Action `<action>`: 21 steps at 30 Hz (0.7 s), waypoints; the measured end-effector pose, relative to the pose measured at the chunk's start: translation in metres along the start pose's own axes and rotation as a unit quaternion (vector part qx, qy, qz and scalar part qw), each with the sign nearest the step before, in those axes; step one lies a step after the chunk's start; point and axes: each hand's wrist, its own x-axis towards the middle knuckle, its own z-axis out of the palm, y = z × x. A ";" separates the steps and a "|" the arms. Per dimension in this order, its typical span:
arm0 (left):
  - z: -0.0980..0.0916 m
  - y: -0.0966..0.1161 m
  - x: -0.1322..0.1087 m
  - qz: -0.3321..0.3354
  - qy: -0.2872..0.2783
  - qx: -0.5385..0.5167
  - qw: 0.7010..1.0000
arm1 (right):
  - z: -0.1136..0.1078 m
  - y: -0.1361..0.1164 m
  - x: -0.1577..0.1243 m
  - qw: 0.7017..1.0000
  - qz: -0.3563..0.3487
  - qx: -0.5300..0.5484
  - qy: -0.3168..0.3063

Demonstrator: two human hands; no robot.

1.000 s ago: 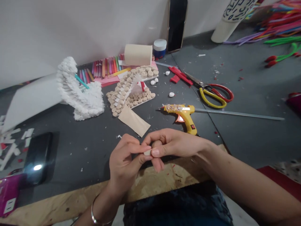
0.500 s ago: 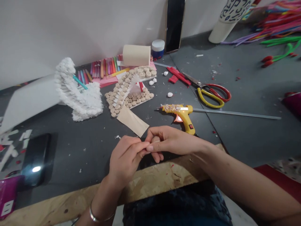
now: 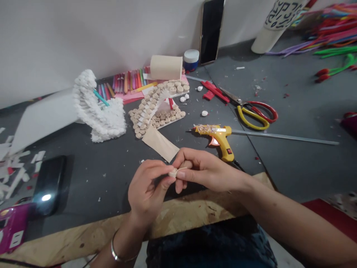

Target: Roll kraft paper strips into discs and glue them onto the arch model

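Beige roll (image 3: 173,174) partly hidden btwn L hand (image 3: 147,187) & R hand (image 3: 208,169)

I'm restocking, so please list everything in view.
Paper coil: one, beige, centre
Paper strip: one, beige, centre
Coiled model: one, beige, middle
Fluffy model: one, white, left
Paper roll: one, cream, back
Sticks: many, multicoloured, back
Jar: one, blue and white, back
Phone: one, black, back
Lit device: one, black, left
Glue gun: one, yellow, right
Scissors: one, red and yellow, right
Balls: four, white, centre
Strips: several, red, right
Tumbler: one, white, back right
Fuzzy stems: many, multicoloured, right
Scraps: many, mostly white, left
Sheet: one, white, left
Unclear objects: two, purple, edges
Table: one, grey, beneath
Bracelet: one, silver, left wrist
Left hand: one, bare, at coil
Right hand: one, bare, at coil
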 end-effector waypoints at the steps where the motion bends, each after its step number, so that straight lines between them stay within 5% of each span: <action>1: 0.001 -0.001 0.000 -0.027 0.002 -0.030 0.999 | 0.001 0.000 -0.001 0.999 -0.011 -0.026 0.022; 8: 0.005 -0.006 -0.003 -0.196 -0.023 -0.237 0.951 | -0.001 -0.001 -0.003 0.958 -0.106 -0.254 0.082; 13: 0.006 -0.005 -0.001 -0.188 -0.013 -0.225 0.956 | -0.002 -0.001 -0.001 0.929 -0.124 -0.343 0.064; 21: 0.006 -0.001 0.000 -0.184 0.011 -0.148 0.972 | 0.002 0.002 0.002 0.940 -0.095 -0.317 0.076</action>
